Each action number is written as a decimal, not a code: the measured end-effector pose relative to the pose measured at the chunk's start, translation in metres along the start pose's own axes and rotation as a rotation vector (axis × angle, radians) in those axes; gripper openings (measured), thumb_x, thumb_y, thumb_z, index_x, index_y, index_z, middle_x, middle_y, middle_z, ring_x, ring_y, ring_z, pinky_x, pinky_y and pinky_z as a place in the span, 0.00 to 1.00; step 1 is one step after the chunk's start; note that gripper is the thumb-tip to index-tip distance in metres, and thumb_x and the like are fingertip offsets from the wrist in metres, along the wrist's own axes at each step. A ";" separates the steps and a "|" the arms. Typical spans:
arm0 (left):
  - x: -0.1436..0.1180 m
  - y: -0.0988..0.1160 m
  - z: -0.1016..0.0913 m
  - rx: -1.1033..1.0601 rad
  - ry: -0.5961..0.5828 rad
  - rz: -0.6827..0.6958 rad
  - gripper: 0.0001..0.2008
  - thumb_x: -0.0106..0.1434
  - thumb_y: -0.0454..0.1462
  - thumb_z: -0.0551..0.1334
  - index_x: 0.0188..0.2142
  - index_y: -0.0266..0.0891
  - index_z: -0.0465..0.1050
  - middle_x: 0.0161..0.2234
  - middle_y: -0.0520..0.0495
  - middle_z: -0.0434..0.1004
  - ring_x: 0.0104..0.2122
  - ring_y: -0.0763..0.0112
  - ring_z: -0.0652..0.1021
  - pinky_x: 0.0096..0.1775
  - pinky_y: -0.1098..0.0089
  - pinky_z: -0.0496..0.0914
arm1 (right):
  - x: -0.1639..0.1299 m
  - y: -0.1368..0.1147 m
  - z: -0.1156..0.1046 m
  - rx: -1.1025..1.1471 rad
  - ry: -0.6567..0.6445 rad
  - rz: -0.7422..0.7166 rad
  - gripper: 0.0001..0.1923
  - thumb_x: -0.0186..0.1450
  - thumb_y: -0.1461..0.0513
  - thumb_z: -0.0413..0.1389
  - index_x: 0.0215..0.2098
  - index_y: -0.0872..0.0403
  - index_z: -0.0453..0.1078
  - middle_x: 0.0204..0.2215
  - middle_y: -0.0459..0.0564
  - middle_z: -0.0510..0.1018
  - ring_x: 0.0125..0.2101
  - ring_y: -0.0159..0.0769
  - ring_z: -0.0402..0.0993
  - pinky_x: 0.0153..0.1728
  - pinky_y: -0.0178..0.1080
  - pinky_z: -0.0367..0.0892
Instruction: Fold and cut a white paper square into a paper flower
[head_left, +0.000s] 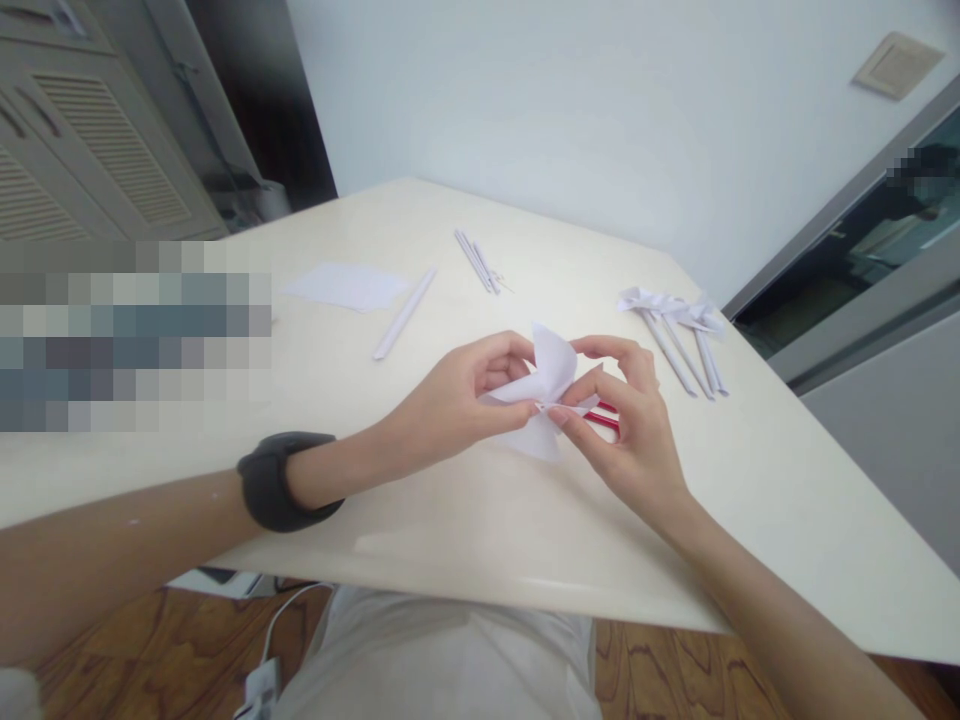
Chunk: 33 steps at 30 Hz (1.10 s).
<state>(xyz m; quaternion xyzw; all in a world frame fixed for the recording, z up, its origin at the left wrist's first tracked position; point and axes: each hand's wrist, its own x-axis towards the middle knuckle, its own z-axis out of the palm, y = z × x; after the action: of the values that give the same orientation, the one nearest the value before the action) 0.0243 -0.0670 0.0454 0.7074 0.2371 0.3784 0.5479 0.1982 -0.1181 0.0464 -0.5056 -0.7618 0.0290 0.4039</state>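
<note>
Over the near middle of the table, my left hand (495, 385) grips a white paper pinwheel (553, 362) from the left, thumb at its centre. My right hand (626, 405) is closed on the same pinwheel from the right, with thumb and fingertips pinching the folded paper close to the left thumb. One blade stands up between the hands, and another hangs below them. Partly hidden behind the right fingers is a slim red object (602, 420) whose kind I cannot make out.
Several pinwheels on rolled-paper sticks (679, 345) lie at the right. A thicker paper roll (405, 315), white paper sheets (345, 286) and several thin paper rolls (478, 262) with small pin-like bits lie farther back. The white table (465, 540) meets a wall behind.
</note>
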 end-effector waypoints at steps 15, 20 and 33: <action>0.000 0.001 0.000 -0.015 -0.008 0.016 0.11 0.56 0.34 0.60 0.40 0.38 0.64 0.37 0.46 0.72 0.40 0.65 0.75 0.42 0.65 0.69 | -0.001 -0.001 0.001 0.045 -0.018 0.055 0.04 0.59 0.63 0.57 0.28 0.51 0.66 0.49 0.48 0.64 0.50 0.43 0.59 0.49 0.50 0.59; -0.001 0.000 0.000 0.003 -0.004 0.038 0.10 0.57 0.34 0.60 0.40 0.38 0.64 0.37 0.47 0.71 0.39 0.66 0.74 0.42 0.66 0.69 | 0.000 -0.001 0.002 0.032 -0.011 0.049 0.04 0.59 0.64 0.56 0.27 0.51 0.66 0.48 0.48 0.65 0.49 0.43 0.59 0.47 0.49 0.60; -0.002 -0.003 -0.001 0.085 -0.012 0.092 0.10 0.58 0.30 0.58 0.40 0.40 0.62 0.35 0.49 0.68 0.36 0.70 0.72 0.43 0.66 0.68 | -0.002 -0.003 0.005 0.008 -0.001 0.053 0.05 0.59 0.65 0.56 0.27 0.52 0.64 0.48 0.47 0.65 0.47 0.41 0.60 0.46 0.47 0.60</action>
<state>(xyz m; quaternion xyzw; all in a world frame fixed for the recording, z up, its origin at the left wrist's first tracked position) 0.0226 -0.0676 0.0423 0.7425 0.2170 0.3884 0.5007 0.1933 -0.1193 0.0434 -0.5239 -0.7484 0.0431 0.4046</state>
